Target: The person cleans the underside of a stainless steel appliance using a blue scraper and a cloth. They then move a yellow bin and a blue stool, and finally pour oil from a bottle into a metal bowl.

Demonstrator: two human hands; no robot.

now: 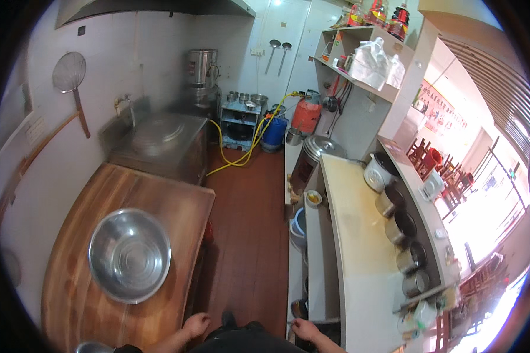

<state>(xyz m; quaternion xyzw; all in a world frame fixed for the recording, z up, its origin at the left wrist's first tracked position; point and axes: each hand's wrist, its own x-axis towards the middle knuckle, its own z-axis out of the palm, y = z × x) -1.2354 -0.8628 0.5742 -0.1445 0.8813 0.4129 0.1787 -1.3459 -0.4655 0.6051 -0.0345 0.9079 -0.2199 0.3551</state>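
Observation:
My left hand [197,324] hangs low beside the front corner of the wooden worktop [132,185], its fingers loosely curled. My right hand [305,330] is on the other side of my body, near the low shelves under the right counter [362,264]. No object shows in either hand, and their fingertips are partly hidden. A large stainless steel bowl [130,256] stands upright on the worktop, with nothing seen inside it. Part of a second metal bowl [95,347] shows at the bottom left edge, close to a dark sleeve.
A red-brown tiled floor [247,229] runs between worktop and counter. A yellow hose [229,164] crosses it near a red gas cylinder [306,115] and a blue one [274,132]. Several metal pots [401,227] and a rice cooker [378,172] line the counter. A wire skimmer [70,73] hangs left.

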